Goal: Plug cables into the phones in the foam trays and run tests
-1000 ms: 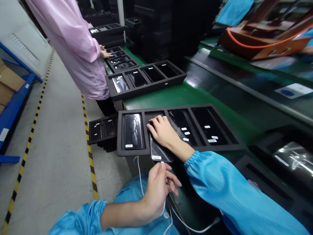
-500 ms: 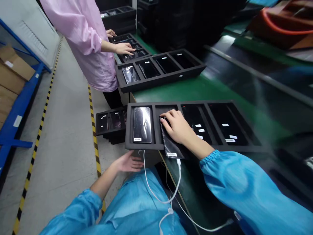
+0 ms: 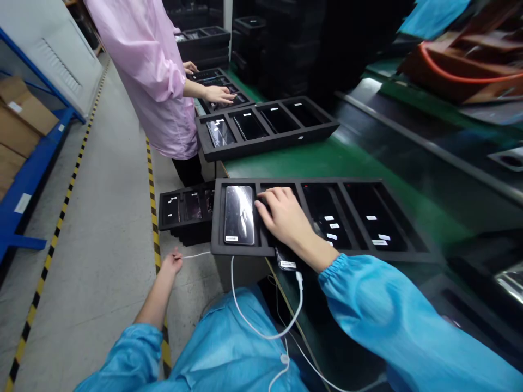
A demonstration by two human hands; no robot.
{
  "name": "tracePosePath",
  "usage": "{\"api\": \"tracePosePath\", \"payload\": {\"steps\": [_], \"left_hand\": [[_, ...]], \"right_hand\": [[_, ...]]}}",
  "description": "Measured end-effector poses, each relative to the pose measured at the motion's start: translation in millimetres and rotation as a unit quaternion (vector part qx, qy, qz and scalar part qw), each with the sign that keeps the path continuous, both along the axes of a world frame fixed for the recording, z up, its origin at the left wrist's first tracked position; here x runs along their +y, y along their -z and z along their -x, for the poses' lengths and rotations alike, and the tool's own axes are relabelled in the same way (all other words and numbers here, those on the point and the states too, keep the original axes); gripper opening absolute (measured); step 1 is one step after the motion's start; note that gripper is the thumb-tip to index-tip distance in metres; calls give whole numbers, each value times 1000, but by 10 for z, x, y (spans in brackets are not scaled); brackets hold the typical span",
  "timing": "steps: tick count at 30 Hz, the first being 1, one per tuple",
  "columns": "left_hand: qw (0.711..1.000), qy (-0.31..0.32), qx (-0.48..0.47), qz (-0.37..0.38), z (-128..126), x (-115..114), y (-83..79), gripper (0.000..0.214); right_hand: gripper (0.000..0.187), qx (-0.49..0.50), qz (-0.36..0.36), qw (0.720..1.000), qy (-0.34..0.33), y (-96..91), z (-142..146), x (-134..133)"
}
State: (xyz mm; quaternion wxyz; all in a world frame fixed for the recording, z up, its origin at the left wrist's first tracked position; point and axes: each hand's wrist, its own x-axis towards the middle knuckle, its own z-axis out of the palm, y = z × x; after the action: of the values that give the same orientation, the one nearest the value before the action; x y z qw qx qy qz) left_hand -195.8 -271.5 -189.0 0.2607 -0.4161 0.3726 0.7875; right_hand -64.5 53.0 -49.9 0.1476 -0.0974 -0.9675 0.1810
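Note:
My left hand (image 3: 173,261) is out over the floor, its fingers pinched on a thin white cable (image 3: 196,255) that runs toward the underside of a black foam tray (image 3: 241,250). My right hand (image 3: 284,215) lies across the tray's second compartment, palm down, thumb apart from the fingers near the divider. Beneath it, a black phone (image 3: 286,260) pokes out past the tray's near edge; a white charging plug (image 3: 299,279) is at its end. Another phone (image 3: 239,215) lies in the leftmost compartment, and dark phones with white labels fill the two on the right.
A second phone tray (image 3: 269,136) stands farther back on the green table (image 3: 351,160). Beside it, a co-worker in pink (image 3: 151,81) handles another tray. Stacked trays (image 3: 183,212) sit low at the left. Blue shelving (image 3: 28,201) holds cardboard boxes.
My left hand has moved left and closed, drawing the white cable out straight. My right hand has shifted left, toward the divider, and the phone beneath it sits farther under my hand.

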Motion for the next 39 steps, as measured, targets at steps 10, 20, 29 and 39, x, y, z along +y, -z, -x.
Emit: {"api": "tracePosePath", "payload": {"steps": [10,20,29,39], "left_hand": [[946,119,296,54,-29,439,-731,26],[886,150,430,88,-449,1105,-950,55],[873,251,417,35,-799,412,-1339,58],[851,441,278,-65,-1476,350,-1276,55]], "right_hand": [[73,-157,99,973,138,-192,495,-634],[34,-202,266,929,159,-517,559,-506],[27,-158,519,834,98,-451,178,-361],[28,-216,433,869,99,-505,32,-292]]}}
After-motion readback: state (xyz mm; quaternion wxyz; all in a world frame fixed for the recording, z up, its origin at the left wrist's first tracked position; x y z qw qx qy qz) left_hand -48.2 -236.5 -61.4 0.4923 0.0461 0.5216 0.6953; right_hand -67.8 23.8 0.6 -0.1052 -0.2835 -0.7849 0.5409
